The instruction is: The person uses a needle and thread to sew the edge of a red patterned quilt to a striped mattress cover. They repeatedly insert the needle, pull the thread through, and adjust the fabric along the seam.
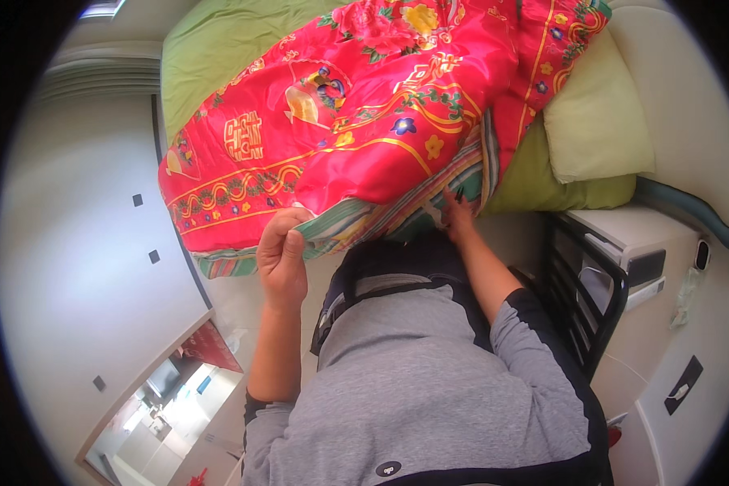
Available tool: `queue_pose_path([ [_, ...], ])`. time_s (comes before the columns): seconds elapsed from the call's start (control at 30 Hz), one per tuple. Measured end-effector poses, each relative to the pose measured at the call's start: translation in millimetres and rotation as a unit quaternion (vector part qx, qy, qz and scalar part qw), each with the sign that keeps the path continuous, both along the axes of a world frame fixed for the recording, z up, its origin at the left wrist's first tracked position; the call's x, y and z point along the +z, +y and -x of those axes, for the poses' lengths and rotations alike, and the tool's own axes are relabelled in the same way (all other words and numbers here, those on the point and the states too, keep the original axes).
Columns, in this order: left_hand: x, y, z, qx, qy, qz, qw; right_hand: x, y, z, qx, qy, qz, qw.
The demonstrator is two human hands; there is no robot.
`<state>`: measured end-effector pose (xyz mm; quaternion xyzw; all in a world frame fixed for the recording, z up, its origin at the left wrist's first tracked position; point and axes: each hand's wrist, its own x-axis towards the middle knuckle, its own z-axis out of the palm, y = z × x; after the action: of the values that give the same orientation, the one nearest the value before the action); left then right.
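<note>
A red satin quilt [364,152] with gold, green and blue floral embroidery spreads over the bed. Its striped lining [395,215] is turned up along the near edge. My left hand [282,252] pinches that edge between thumb and fingers and lifts it a little. At the underside of the quilt, my right hand [458,214] touches the striped lining near a fold. A small dark object [460,194], too small to name, shows by its fingers. Whether these fingers grip the cloth or the dark object, I cannot tell.
Green bedding [231,54] and a pale green pillow [598,115] lie beyond the quilt. At right stand a black slatted chair [589,291] and a white cabinet [632,234]. White wardrobe doors [85,212] rise at left, above a doorway or mirror [170,407].
</note>
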<state>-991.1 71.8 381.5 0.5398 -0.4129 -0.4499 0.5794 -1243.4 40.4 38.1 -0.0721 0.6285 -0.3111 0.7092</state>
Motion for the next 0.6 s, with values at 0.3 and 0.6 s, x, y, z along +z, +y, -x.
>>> queue_pose_path([
  [0.3, 15, 10, -16, 0.029, 0.221, -0.020, 0.975, 1, -8, -61, -0.021, -0.028, 0.049, 0.998],
  [0.6, 35, 4, -69, 0.032, 0.368, -0.015, 0.929, 12, 0, -120, -0.125, -0.270, 0.126, 0.946],
])
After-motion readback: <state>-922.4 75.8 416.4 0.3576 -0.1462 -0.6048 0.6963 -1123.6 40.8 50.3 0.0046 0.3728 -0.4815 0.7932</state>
